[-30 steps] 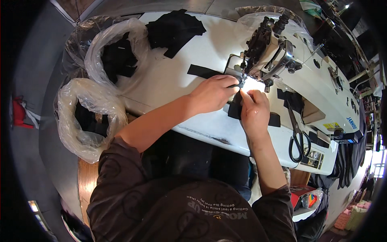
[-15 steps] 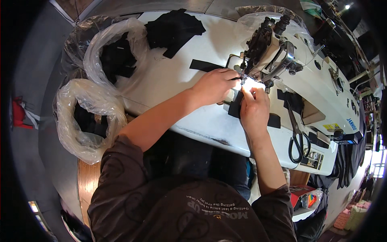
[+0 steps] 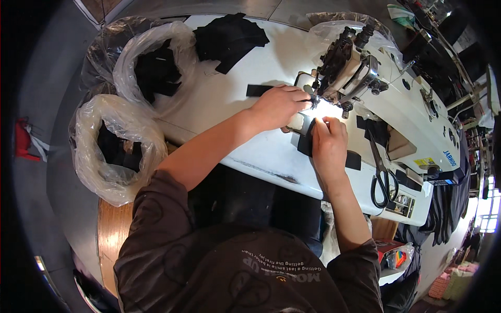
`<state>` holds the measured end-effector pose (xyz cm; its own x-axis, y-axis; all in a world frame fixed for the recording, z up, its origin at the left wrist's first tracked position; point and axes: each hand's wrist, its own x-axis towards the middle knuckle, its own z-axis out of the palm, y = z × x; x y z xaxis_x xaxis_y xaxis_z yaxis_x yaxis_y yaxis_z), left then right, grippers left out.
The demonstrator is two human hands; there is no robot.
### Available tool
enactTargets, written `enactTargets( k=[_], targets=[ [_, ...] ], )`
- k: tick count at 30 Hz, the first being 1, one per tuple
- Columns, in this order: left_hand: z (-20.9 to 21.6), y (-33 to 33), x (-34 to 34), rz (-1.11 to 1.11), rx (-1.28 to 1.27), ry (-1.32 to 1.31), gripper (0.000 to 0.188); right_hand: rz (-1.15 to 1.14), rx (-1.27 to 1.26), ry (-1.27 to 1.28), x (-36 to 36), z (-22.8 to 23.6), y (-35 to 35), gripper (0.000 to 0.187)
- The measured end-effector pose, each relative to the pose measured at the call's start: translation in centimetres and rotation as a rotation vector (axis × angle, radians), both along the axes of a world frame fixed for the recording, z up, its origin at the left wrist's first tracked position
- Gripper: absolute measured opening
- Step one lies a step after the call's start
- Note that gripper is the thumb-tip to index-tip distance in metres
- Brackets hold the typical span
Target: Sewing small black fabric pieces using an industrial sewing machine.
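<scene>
Under the lit needle area of a white sewing machine point(image 3: 412, 112), both my hands work at black fabric. My left hand point(image 3: 279, 108) is closed, its fingertips pressed on the fabric just left of the presser foot point(image 3: 315, 98). A flat black fabric strip point(image 3: 259, 91) sticks out to the left behind that hand. Nearer to me, my right hand point(image 3: 330, 147) pinches the edge of a black fabric piece point(image 3: 305, 144) with thumb and forefinger. Another end of black fabric point(image 3: 353, 160) shows to the right of the wrist. Glare hides the stitching spot.
Black-handled scissors point(image 3: 384, 180) lie on the right of the white table point(image 3: 224, 94). Two clear plastic bags point(image 3: 86, 169) with black pieces stand at the left. A pile of black fabric point(image 3: 229, 40) lies at the back. A red box point(image 3: 389, 253) is low at the right.
The strip at the left has swung toward me and lies more level. My right fingertips have drawn slightly back from the needle area. The whole view has shifted a little.
</scene>
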<state>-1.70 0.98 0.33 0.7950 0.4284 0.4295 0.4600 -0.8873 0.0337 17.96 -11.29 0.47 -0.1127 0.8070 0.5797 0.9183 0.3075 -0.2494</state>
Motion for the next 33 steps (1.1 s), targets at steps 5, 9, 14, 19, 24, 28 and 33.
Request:
enactTargets(
  k=[5,9,14,19,24,28,33],
  targets=[
    [1.5,-2.5,-0.6,-0.003,-0.151,0.03,0.027,0.061,0.028,0.104,0.1,-0.1,-0.9,0.021],
    [1.2,-3.4,-0.9,-0.064,-0.152,-0.069,0.027,0.147,0.01,0.138,-0.4,0.8,-1.4,0.021],
    [1.8,-3.8,-1.3,-0.011,-0.142,-0.034,0.035,0.158,-0.016,0.161,0.0,0.3,-1.3,0.022],
    [2.4,-2.7,-1.3,0.009,-0.141,0.064,0.035,0.172,-0.033,0.155,0.1,0.5,-1.4,0.026],
    [0.4,-0.3,-0.7,0.072,-0.111,0.007,0.042,0.145,-0.039,0.069,0.0,0.8,-1.1,0.028],
    [-1.3,1.0,-0.7,0.08,-0.109,-0.057,0.045,0.145,-0.054,0.057,-0.4,1.0,-0.6,0.03],
    [2.4,-0.9,-2.8,0.113,-0.14,0.14,0.038,0.174,-0.063,0.021,-1.0,0.3,-0.2,0.034]
  ],
)
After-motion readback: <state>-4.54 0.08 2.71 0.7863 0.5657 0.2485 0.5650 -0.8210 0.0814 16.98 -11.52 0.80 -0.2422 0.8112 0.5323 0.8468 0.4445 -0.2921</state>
